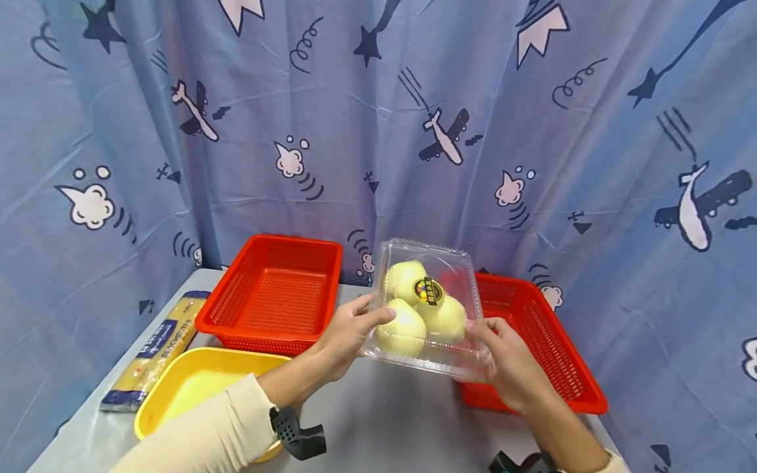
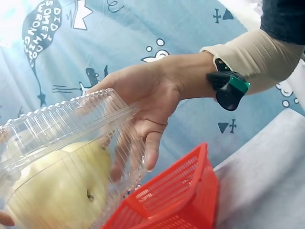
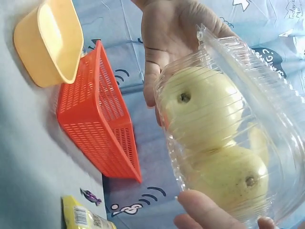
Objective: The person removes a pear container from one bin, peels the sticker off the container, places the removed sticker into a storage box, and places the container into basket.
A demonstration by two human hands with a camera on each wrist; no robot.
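Clear, ribbed plastic clamshell box (image 1: 434,358), held raised over grey bench (image 1: 378,420), partly overlapping red rectangular perforated plastic basket (image 1: 575,355) in head view; three round pale-yellow fruits (image 1: 401,328) enclosed; opposite sides pinched by left hand (image 1: 347,330) and right hand (image 1: 510,358), thumbs uppermost in each grip; moderate weight, slick flexible walls, bruisable contents judged likely; hold best taken low at both sides; face bearing round black sticker (image 1: 428,292) tilted toward wearer; outline near square, long axis uncertain.

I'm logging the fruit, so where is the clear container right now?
In the head view, just right of centre, the clear container is held between the left hand and right hand.
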